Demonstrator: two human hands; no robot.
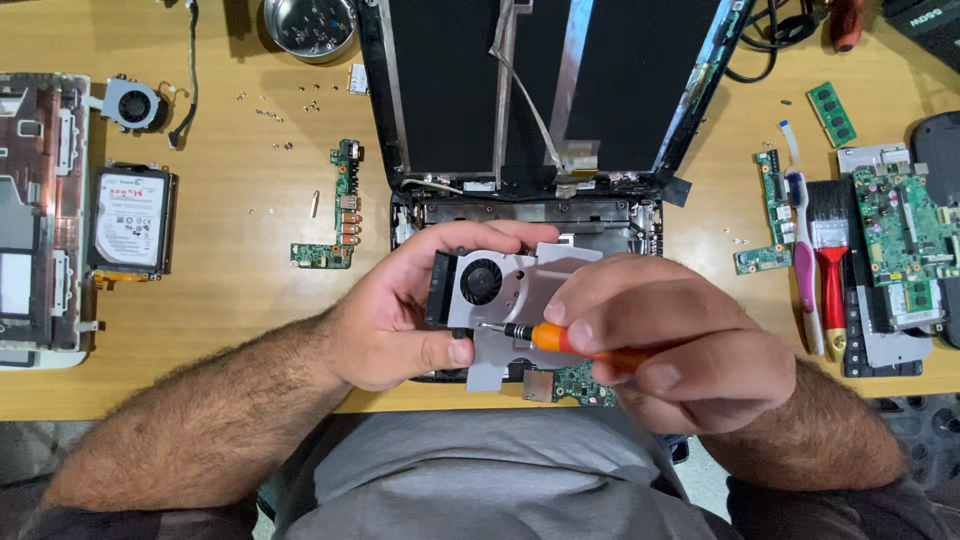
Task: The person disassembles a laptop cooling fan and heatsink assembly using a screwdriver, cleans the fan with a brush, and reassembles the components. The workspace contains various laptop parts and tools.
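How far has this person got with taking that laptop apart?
Well along, it seems. Already out on the table: a hard drive, a small fan, a green circuit strip and loose screws. In hand: the left hand holds a fan-and-metal-plate assembly while the right hand works an orange screwdriver on it. The open laptop shell is left.

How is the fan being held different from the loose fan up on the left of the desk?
The held fan sits in a grey metal bracket, gripped by the left hand, with the orange screwdriver in the right hand touching it. The loose fan lies flat on the desk, untouched, in a smaller pale housing with a trailing cable. Both have dark round rotors.
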